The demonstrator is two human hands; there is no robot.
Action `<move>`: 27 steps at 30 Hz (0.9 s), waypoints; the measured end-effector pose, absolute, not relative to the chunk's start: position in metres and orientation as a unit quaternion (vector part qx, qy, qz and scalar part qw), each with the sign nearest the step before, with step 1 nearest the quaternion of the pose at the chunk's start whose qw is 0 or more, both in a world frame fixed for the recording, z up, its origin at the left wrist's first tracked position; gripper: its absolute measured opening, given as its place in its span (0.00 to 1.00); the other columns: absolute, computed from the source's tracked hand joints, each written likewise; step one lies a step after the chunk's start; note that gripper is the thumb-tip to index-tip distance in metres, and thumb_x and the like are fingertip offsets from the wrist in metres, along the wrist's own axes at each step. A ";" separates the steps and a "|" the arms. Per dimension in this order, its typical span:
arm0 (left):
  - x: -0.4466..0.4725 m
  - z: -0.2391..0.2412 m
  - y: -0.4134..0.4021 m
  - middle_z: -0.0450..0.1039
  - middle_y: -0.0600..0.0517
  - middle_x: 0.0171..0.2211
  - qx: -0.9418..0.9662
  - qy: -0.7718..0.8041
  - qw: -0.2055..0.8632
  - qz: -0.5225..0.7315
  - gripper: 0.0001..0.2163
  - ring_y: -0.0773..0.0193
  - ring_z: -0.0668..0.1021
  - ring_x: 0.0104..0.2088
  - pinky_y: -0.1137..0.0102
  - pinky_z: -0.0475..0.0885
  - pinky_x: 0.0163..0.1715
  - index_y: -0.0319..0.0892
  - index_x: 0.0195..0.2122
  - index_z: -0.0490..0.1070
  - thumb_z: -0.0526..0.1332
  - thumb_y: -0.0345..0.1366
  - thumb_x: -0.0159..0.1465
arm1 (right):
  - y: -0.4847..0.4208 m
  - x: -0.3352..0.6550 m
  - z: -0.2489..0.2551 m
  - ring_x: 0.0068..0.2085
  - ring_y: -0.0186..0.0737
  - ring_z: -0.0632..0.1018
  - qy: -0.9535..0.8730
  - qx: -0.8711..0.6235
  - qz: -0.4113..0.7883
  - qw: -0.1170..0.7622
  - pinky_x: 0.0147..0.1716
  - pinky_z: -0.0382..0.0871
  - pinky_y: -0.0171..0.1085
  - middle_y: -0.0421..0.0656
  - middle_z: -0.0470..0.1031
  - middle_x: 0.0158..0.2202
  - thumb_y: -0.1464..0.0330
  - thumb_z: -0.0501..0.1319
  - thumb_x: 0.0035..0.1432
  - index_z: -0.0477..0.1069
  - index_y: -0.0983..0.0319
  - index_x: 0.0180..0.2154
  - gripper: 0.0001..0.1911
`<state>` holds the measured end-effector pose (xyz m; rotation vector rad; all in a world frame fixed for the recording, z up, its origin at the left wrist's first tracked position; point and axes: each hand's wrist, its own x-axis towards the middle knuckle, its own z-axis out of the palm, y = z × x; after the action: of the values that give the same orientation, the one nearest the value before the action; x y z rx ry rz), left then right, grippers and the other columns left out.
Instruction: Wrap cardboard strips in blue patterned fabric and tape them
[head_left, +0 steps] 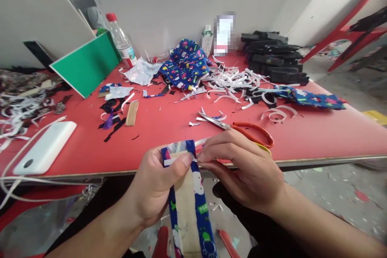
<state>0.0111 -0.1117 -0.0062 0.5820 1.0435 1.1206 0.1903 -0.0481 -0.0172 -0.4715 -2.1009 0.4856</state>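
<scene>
My left hand (163, 181) grips a long strip of blue printed fabric (199, 197) folded over a beige backing (186, 205), its thumb pressed flat near the top end. Across that end runs a narrow white strip (169, 162), partly under the thumb. At the fabric's right edge, my right hand (242, 165) pinches a small white piece between thumb and fingertips; its kind is mostly hidden. Just beyond the right hand, red-handled scissors (254, 131) lie on the red table (163, 125), blades pointing left. Something yellow (264, 148) shows beneath their handles.
White strip scraps (236, 80) lie heaped mid-table before blue printed fabric (187, 64). Black folded pieces (272, 58) are stacked at the back right. A plastic bottle (122, 42), a green board (87, 64) and a white power bank with a cable (45, 149) occupy the left.
</scene>
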 end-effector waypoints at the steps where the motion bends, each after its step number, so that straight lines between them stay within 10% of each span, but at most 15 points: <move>1: 0.011 -0.005 -0.111 0.79 0.50 0.31 0.261 0.459 0.684 0.503 0.12 0.61 0.80 0.29 0.66 0.78 0.35 0.41 0.38 0.81 0.75 0.43 0.60 | -0.048 0.191 -0.017 0.39 0.38 0.83 -0.850 -0.184 0.196 0.454 0.39 0.78 0.38 0.43 0.82 0.39 0.75 0.63 0.69 0.74 0.58 0.44 0.07; 9: -0.004 -0.012 -0.107 0.75 0.54 0.20 0.180 0.508 0.675 0.504 0.17 0.67 0.75 0.17 0.72 0.74 0.18 0.41 0.27 0.75 0.80 0.45 0.53 | -0.051 0.202 -0.020 0.41 0.45 0.82 -0.758 -0.264 0.200 0.562 0.39 0.78 0.45 0.45 0.82 0.41 0.71 0.62 0.71 0.75 0.52 0.48 0.09; 15: -0.005 -0.016 -0.106 0.79 0.53 0.24 0.199 0.511 0.655 0.520 0.13 0.67 0.78 0.22 0.73 0.76 0.25 0.40 0.31 0.79 0.78 0.43 0.56 | -0.037 0.201 -0.025 0.38 0.44 0.82 -0.656 -0.296 0.378 0.582 0.41 0.78 0.46 0.44 0.80 0.44 0.58 0.53 0.77 0.70 0.50 0.57 0.14; 21: -0.001 -0.016 -0.103 0.80 0.52 0.25 0.190 0.515 0.657 0.517 0.13 0.66 0.79 0.23 0.73 0.76 0.26 0.41 0.33 0.80 0.79 0.42 0.55 | -0.025 0.204 -0.024 0.30 0.44 0.79 -0.664 -0.392 0.380 0.511 0.34 0.75 0.44 0.38 0.76 0.30 0.64 0.48 0.77 0.41 0.51 0.75 0.32; 27: -0.001 -0.014 -0.102 0.76 0.55 0.23 0.258 0.559 0.614 0.494 0.16 0.68 0.77 0.23 0.74 0.75 0.25 0.42 0.30 0.74 0.79 0.42 0.55 | -0.019 0.195 -0.033 0.26 0.40 0.71 -0.726 -0.402 0.260 0.493 0.30 0.68 0.42 0.33 0.70 0.25 0.64 0.66 0.66 0.61 0.52 0.68 0.32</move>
<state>-0.0013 -0.1021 -0.0138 0.5946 1.2888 1.1395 0.1951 -0.0189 -0.0328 -0.9760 -1.7618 0.6315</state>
